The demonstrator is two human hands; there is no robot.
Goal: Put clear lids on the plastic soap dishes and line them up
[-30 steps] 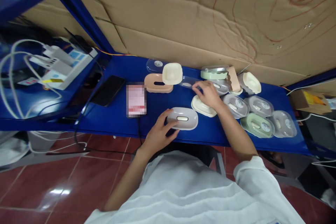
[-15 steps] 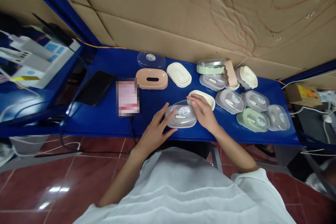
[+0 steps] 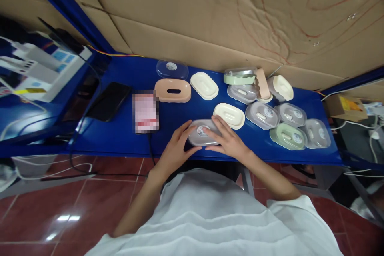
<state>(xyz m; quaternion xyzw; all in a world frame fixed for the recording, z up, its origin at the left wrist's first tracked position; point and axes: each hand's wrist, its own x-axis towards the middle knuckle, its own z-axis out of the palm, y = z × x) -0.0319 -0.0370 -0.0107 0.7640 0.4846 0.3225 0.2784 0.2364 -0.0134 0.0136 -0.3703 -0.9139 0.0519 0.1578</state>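
A grey oval soap box (image 3: 198,139) with a clear, labelled lid lies on the blue table near its front edge. My left hand (image 3: 177,144) curls round its left end, thumb at the near side and fingers at the far side. My right hand (image 3: 229,140) grips the right end in the same way, its fingers lying over part of the lid. Just beyond my right hand rests a cream oval tray (image 3: 229,115), with a second cream tray (image 3: 204,85) farther back. A peach oval piece with a slot (image 3: 173,95) lies at the back left, behind it a clear lid (image 3: 171,69).
Several lidded grey boxes (image 3: 262,115) and a green box (image 3: 288,136) crowd the table's right side, with more parts stacked behind them. A pixelated phone (image 3: 145,111) and a black phone-like slab (image 3: 108,101) lie left. Cardboard (image 3: 180,20) walls the back.
My right hand has moved left and nearer, from the box's far right edge onto its right end and lid. The cream tray beside it is more exposed. My left hand stays at the left end.
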